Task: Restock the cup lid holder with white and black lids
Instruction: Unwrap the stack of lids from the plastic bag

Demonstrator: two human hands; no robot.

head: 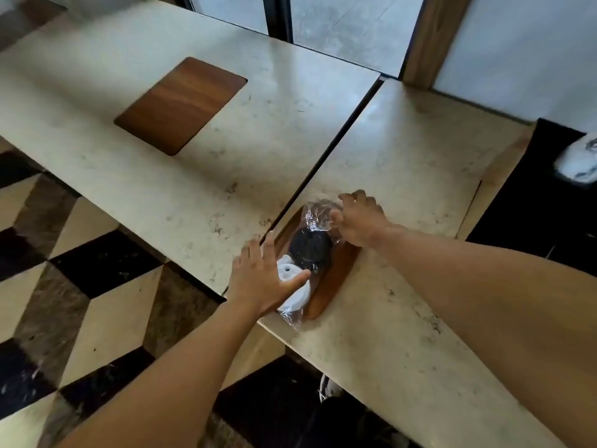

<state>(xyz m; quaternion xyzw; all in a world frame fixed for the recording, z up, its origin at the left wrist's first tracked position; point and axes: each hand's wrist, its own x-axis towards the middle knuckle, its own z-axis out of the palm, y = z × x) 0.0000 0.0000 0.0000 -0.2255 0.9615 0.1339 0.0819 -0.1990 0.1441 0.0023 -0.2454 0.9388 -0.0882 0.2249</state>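
Note:
Black lids (pixel 310 247) and white lids (pixel 292 286) lie in clear plastic wrap (pixel 318 213) on a wooden inlay (pixel 336 279) at the near left corner of the right table. My left hand (pixel 261 279) is spread over the white lids, its thumb touching them. My right hand (pixel 360 219) pinches the loose plastic wrap just beyond the black lids. No lid holder shows in this view.
Two pale stone tables stand side by side with a narrow gap (pixel 329 147) between them. The left table (pixel 258 140) has a second wooden inlay (pixel 181 105). A white shoe (pixel 578 160) is on the dark floor at right. Checkered floor lies below left.

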